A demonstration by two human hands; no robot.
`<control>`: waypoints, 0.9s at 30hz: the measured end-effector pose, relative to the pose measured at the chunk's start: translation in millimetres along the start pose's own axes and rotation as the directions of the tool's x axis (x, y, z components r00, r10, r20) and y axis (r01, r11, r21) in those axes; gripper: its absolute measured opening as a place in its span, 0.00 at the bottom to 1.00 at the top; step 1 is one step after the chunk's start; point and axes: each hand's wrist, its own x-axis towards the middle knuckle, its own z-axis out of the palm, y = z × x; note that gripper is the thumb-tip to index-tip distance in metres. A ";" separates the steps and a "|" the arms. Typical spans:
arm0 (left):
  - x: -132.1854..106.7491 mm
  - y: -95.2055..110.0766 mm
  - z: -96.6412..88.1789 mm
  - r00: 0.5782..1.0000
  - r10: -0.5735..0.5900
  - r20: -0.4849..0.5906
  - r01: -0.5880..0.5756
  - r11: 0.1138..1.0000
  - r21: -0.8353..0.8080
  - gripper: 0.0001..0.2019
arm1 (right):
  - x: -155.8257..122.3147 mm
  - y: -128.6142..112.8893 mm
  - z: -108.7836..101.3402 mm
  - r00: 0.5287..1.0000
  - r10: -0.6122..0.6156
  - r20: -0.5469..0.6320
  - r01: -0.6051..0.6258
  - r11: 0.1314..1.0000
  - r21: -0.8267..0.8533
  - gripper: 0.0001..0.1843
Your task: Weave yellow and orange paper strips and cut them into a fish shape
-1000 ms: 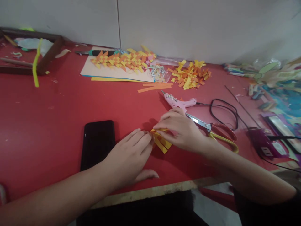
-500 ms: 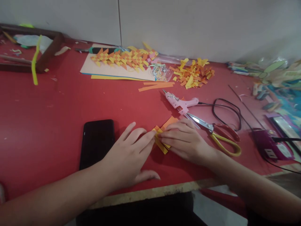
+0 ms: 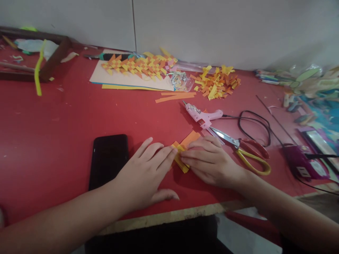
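Observation:
Orange and yellow paper strips, crossed over one another, lie on the red table between my hands. My right hand bends over them from the right, its fingers together and gripping the strips; the thumb is hidden. From the left, my left hand reaches in with fingers stretched out and thumb apart, its fingertips touching the strips' left edge. A black phone lies just left of that hand. Beyond my right hand are a pink glue gun and scissors with red and yellow handles.
Woven orange-yellow paper pieces lie on stacked sheets at the back. Beside them is a heap of paper pieces, with loose orange strips in front. A purple power box and cord sit right; a brown frame is far left.
My hands stay at the strips almost unmoved. My left fingertips have shifted very slightly over the strips' edge, and the whole view has slid a little.

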 end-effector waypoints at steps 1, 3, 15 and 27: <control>0.3 -0.2 0.5 1.000 -0.007 0.010 0.007 1.000 0.002 0.46 | -0.3 0.0 -0.1 1.000 0.000 0.008 0.000 1.000 -0.003 0.10; 0.6 -0.3 1.7 1.000 -0.021 0.023 0.021 1.000 0.004 0.46 | -0.9 0.0 -0.3 1.000 -0.005 0.024 0.006 1.000 -0.005 0.12; -1.5 1.3 3.5 0.999 -0.012 0.043 0.009 0.998 0.065 0.48 | -3.5 0.0 -0.7 0.999 -0.032 0.000 0.032 0.998 0.045 0.17; 0.2 1.8 2.5 0.996 -0.047 0.072 0.043 0.998 0.056 0.49 | -3.5 0.5 1.9 1.000 -0.026 -0.006 0.027 0.995 0.093 0.17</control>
